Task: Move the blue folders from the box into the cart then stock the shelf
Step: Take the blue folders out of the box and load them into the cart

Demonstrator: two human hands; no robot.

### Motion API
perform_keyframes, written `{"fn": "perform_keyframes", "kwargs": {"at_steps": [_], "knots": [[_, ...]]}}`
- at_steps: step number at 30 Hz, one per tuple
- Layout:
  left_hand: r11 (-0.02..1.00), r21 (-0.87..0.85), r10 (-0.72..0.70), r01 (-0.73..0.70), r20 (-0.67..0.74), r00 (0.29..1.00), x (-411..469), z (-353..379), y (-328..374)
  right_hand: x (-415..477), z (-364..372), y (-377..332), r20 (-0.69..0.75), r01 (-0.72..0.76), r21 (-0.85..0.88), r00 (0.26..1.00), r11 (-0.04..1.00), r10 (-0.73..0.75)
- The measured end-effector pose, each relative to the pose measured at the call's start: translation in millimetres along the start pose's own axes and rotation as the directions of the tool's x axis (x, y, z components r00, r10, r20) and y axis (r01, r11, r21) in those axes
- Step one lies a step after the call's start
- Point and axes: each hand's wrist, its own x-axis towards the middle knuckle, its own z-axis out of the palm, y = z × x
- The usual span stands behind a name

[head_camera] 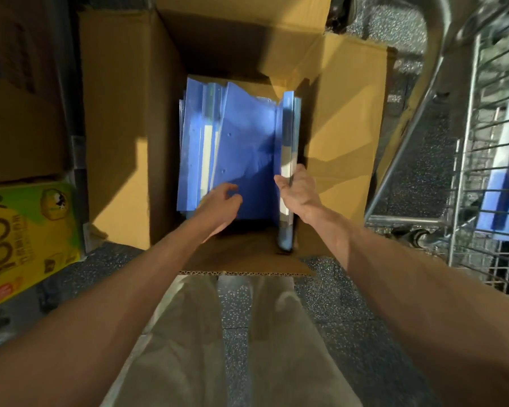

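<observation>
My right hand (pixel 299 186) is gripping an upright folder bundle (pixel 288 127) at the box (pixel 124 113) wall. My left hand (pixel 221 201), fingers loosely curled and holding nothing, is hovering over the leaning blue folders (pixel 247 142) between my hands. Right of my right hand, a raised flap (pixel 350 127) is standing before the cart (pixel 465 142), whose carted folders (pixel 500 201) are being cut off by the edge. A yellow carton (pixel 27 236) is sitting left of my left hand. I cannot tell whether my left fingertips are touching.

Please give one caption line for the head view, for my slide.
Right hand grips an upright blue folder in the cardboard box; left hand reaches toward leaning folders; cart alongside.
</observation>
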Motion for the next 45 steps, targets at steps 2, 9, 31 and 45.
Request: {"fn": "perform_keyframes", "kwargs": {"at_steps": [2, 9, 31, 45], "knots": [[0.99, 0.131, 0.057, -0.045, -0.09, 0.994, -13, -7, 7, -16, -12, -5, 0.014, 0.045, -0.038, 0.999, 0.998, -0.044], [0.842, 0.422, 0.435, -0.336, -0.162, 0.886, -93, -39, 76, -72, -67, -45, 0.083, 0.194, -0.188, 0.98, 0.963, -0.181], [-0.137, 0.94, 0.836, -0.313, 0.279, 0.472, -429, -123, 269, -361, -297, -212, 0.418, 0.706, -0.573, 0.689, 0.417, -0.592], [0.23, 0.879, 0.963, -0.417, -0.144, 0.226, -527, -119, 229, -483, -336, -162, -0.505, 0.365, -0.695, 0.365, 0.619, -0.782]]}}
